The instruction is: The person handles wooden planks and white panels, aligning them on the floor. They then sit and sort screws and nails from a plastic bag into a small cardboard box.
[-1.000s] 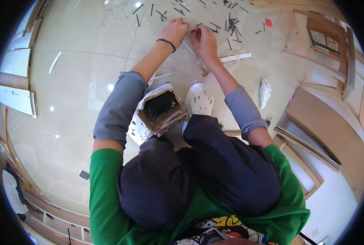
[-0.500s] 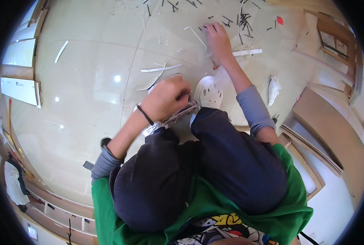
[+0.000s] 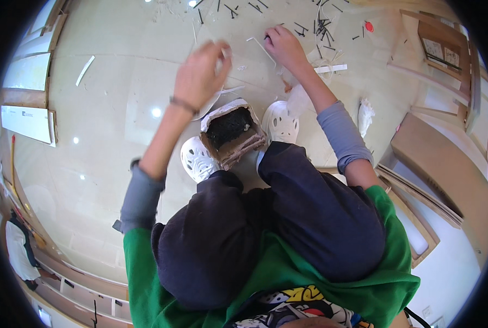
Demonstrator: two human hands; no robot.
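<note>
A small cardboard box (image 3: 232,133) of dark pieces sits at centre frame between two white shoes (image 3: 279,121). Above it, the left hand (image 3: 199,76) pinches a thin white strip (image 3: 226,53). The right hand (image 3: 284,48) presses fingertips on the floor (image 3: 118,109) among scattered dark screws (image 3: 323,24), upper centre. A crumpled white bag (image 3: 365,116) lies right.

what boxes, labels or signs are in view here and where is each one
Open box: on the floor between the shoes, torn brown card, black filling.
Brown carton: right, long and flat.
Wooden case: top right, two pale paper labels on it.
White panel: left edge, a small dark mark, too small to tell.
Plastic bag: right of the right forearm, small, crumpled, white.
</note>
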